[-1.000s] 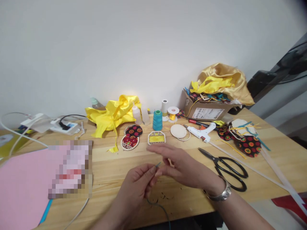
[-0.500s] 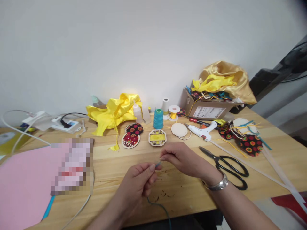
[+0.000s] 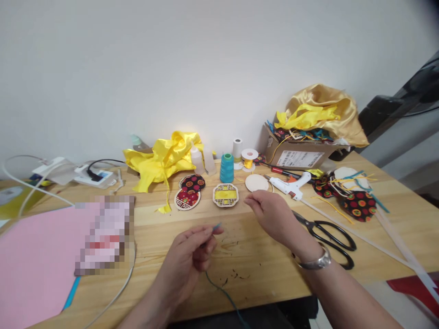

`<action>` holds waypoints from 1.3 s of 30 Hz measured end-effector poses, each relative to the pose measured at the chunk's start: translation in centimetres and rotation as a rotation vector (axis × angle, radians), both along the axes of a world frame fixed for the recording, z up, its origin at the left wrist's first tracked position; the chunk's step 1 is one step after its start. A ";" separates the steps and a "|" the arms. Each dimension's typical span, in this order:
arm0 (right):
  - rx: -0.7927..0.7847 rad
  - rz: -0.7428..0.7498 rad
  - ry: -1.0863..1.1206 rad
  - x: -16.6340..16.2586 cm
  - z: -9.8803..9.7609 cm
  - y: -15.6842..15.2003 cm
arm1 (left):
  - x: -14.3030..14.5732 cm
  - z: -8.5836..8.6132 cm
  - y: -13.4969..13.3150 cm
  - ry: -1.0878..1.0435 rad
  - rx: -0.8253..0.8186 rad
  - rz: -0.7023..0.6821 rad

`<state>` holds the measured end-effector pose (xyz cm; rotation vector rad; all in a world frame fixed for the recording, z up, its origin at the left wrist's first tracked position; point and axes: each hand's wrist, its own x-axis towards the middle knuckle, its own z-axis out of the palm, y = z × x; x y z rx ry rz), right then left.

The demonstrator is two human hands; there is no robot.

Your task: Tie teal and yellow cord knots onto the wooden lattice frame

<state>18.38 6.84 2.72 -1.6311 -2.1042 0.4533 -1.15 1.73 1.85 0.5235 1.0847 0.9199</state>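
Observation:
Near the table's front, my left hand (image 3: 190,256) pinches the end of a teal thread (image 3: 224,292) between thumb and forefinger; a short tip sticks out, and the rest trails below toward my lap. My right hand (image 3: 269,212), with a silver bracelet on the wrist, is raised apart from the left, its fingers pinched together. What they hold, if anything, is too small to see. Just beyond both hands lies an octagonal wooden lattice piece (image 3: 225,195) with a yellow centre. Behind it stands a teal thread cone (image 3: 227,169). Black-handled scissors (image 3: 332,235) lie partly behind my right hand.
A gourd-shaped patterned piece (image 3: 189,192) and yellow satin (image 3: 161,160) lie left of centre. On the right are a white glue gun (image 3: 291,183), patterned fabric pieces (image 3: 358,208) and a filled cardboard box (image 3: 298,154). Pink sheets (image 3: 41,260) cover the left side.
My hands have moved apart: the right went up and to the right, away from the thread's end, and the left shifted slightly left. The thread stays in my left hand.

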 end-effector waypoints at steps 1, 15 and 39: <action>0.014 -0.030 -0.082 0.0 0.0 -0.2 | -0.2 0.0 0.1 -0.007 0.007 0.014; -0.008 0.243 -0.160 -3.6 -4.0 -3.1 | -0.7 -0.1 0.4 -0.007 0.100 0.130; -0.528 0.054 1.331 -1.1 0.7 0.0 | 2.1 -0.4 2.4 0.218 0.280 0.017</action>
